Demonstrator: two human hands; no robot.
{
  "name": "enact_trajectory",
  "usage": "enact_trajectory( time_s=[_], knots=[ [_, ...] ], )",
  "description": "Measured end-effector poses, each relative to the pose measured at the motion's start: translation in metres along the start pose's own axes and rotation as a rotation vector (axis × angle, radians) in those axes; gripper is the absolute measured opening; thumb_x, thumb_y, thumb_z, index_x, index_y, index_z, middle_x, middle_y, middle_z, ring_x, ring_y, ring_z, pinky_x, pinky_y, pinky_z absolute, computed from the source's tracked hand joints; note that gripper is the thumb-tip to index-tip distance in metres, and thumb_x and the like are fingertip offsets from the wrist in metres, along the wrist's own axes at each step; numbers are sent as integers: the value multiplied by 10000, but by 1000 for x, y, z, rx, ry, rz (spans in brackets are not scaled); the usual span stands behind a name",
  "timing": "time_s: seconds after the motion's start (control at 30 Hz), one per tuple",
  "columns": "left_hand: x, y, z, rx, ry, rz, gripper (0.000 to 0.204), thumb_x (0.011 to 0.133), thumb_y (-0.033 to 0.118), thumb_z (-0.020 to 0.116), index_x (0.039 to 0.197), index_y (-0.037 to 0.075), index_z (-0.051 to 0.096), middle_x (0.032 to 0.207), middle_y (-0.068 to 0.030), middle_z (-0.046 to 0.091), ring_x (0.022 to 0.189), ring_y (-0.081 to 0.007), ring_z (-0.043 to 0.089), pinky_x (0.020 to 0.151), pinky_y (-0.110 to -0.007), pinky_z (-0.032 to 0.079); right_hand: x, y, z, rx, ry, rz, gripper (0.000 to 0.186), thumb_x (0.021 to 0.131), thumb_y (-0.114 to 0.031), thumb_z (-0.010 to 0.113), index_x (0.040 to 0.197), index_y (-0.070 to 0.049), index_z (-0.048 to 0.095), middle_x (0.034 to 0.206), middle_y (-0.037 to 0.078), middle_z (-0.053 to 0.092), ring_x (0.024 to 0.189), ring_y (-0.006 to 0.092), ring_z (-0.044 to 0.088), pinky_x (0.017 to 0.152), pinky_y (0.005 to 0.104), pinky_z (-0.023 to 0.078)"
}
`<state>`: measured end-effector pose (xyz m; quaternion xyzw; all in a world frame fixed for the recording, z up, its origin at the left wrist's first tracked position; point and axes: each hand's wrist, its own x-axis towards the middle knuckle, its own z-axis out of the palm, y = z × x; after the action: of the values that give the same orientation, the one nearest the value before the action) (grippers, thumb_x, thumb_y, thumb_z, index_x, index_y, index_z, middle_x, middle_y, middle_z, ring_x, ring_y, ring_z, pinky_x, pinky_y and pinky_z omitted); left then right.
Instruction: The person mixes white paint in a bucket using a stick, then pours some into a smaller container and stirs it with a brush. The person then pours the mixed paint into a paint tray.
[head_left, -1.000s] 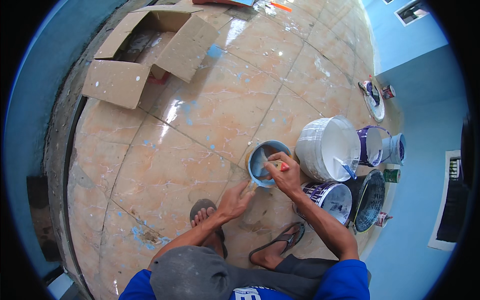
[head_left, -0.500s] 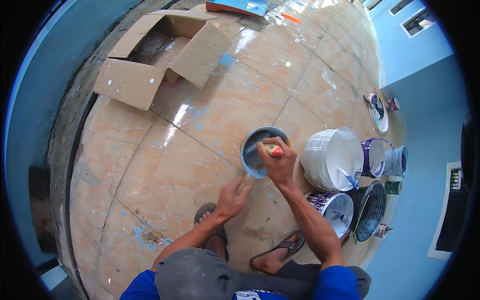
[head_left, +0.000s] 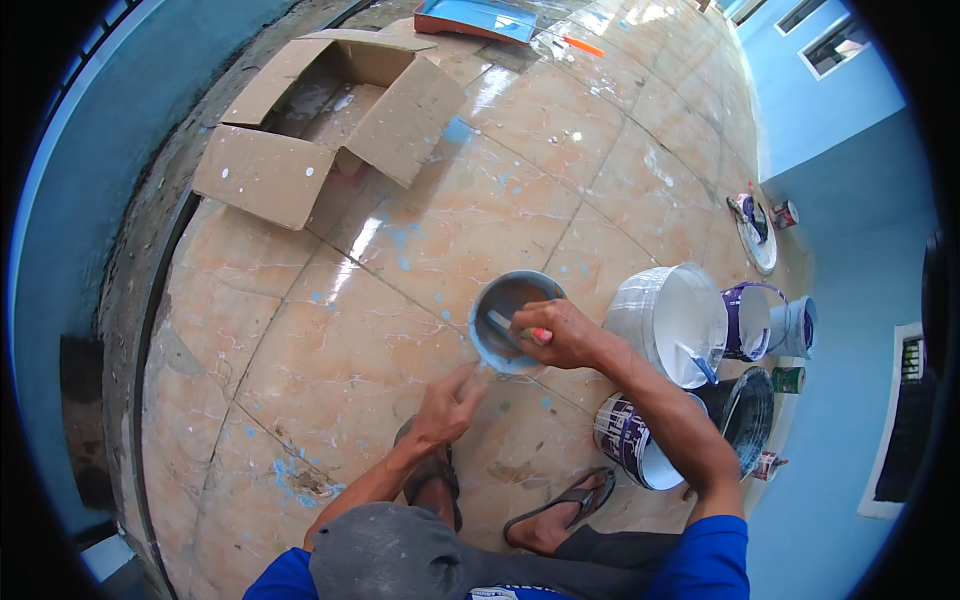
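A round blue-grey paint pot [head_left: 481, 345] stands out in front of me over the tiles, with greyish liquid inside. My left hand [head_left: 447, 408] is closed around a short handle at its near edge, which looks blurred. My right hand [head_left: 560, 333] grips a paintbrush [head_left: 541, 336] by its red-tipped handle. The brush's lower end reaches into the pot, and the fingers partly cover it.
An open cardboard box [head_left: 400, 120] lies far left, near a blue paint tray [head_left: 490, 18] and an orange-handled tool [head_left: 583, 46]. On the right are a large white paint bucket [head_left: 640, 315], a purple-and-white bucket [head_left: 622, 435], a black bucket [head_left: 748, 420] and several smaller containers.
My right hand has turned and lowered over the pot, its forearm swinging out to the right. The brush handle is tilted differently. Pot and left hand have shifted slightly left and nearer.
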<state>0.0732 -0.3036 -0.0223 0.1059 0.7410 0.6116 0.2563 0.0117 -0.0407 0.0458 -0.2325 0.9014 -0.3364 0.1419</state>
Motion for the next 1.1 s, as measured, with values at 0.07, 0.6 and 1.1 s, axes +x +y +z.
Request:
enact_trajectory(
  time_s=[0.07,0.6,1.1],
  knots=[
    [-3,8,1,-68,-80,-108,468,978,141,690,1395,-58,613,1152,-181,754,1045,-197,686,925,-345,538,-4,3,-9,-133,-135,9,57,842,-74,661,898,-84,661,866,141,640,855,401,662,746,503,519],
    [7,-2,-2,79,-1,-66,415,986,120,675,1359,-57,634,1165,-174,750,1064,-191,679,945,-348,531,-9,11,-3,-534,-125,-170,187,795,-174,777,937,-150,657,911,68,642,831,294,710,789,430,548],
    [-3,-6,13,-53,82,-9,470,964,153,692,1352,-97,604,1163,-315,717,1114,-363,722,964,-401,536,9,-30,52,635,682,542,126,882,-37,734,997,14,735,761,54,727,591,96,667,529,262,528]
  ],
)
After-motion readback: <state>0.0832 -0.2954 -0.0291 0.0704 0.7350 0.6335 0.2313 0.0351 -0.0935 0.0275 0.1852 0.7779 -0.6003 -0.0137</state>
